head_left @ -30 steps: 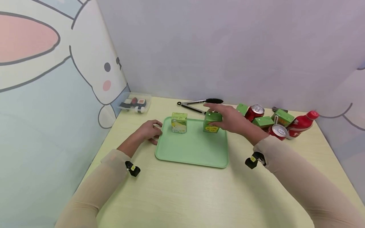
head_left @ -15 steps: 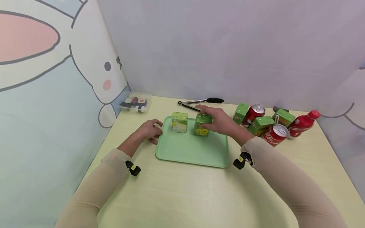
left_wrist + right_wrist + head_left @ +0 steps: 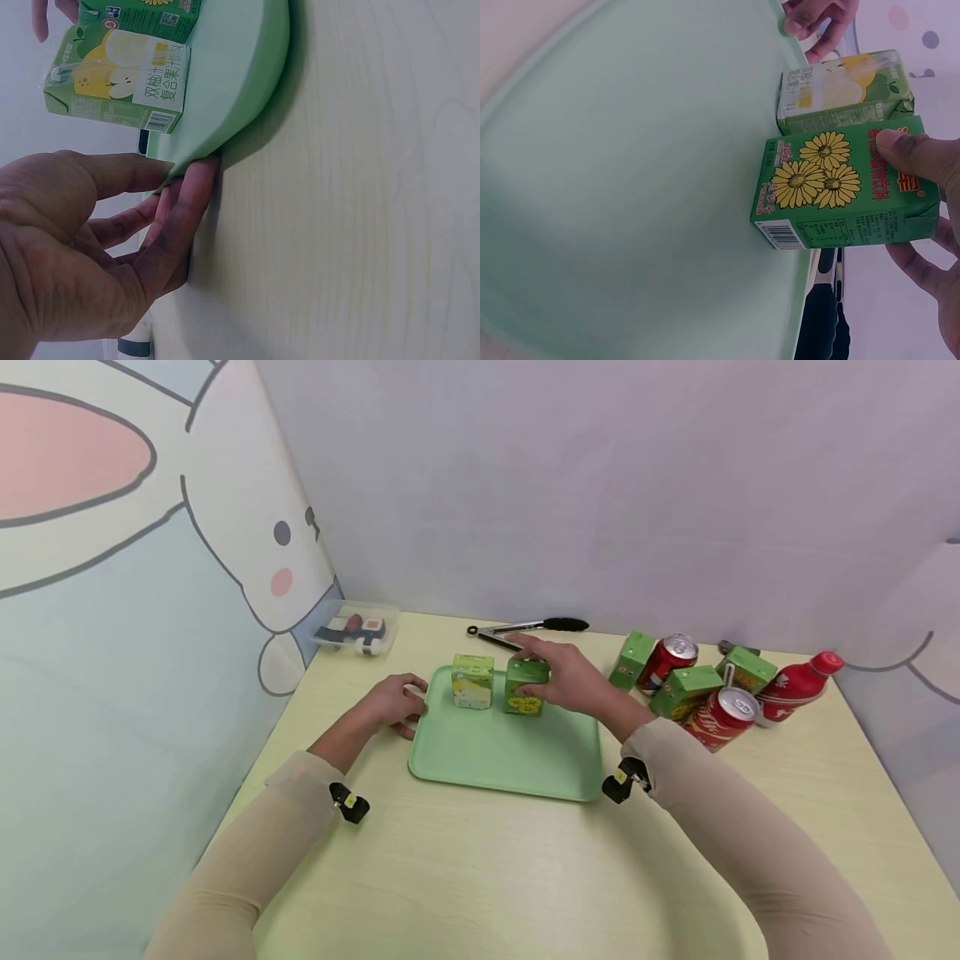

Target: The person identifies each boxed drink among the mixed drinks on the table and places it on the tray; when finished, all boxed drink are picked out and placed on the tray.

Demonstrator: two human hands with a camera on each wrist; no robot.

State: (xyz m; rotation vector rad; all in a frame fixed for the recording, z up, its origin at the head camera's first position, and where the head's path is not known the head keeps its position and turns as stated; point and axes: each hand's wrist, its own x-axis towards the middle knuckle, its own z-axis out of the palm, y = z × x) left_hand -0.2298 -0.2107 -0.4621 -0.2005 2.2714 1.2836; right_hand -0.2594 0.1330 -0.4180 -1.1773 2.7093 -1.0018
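A light green tray point(image 3: 502, 760) lies on the table. My left hand point(image 3: 392, 703) grips its left rim, with the thumb point(image 3: 131, 174) on the edge and the fingers against the outer side. Upright on the tray's back left stands a juice carton point(image 3: 472, 685) with yellow fruit printed on it. To its right, my right hand point(image 3: 566, 678) holds a darker green drink carton point(image 3: 829, 184) with yellow flowers, thumb on the front and fingers behind. This carton is upright at the tray's back. Whether its base rests fully on the tray I cannot tell.
Tongs point(image 3: 525, 628) lie behind the tray. On the right stand green cartons point(image 3: 632, 660), red cans point(image 3: 720, 717) and a tilted red bottle point(image 3: 798, 689). A clear plastic box point(image 3: 356, 628) with small items sits at the back left, near the wall.
My right hand has moved left with the flower-printed drink carton, bringing it nearer the juice carton. The left hand has stayed at the tray's rim.
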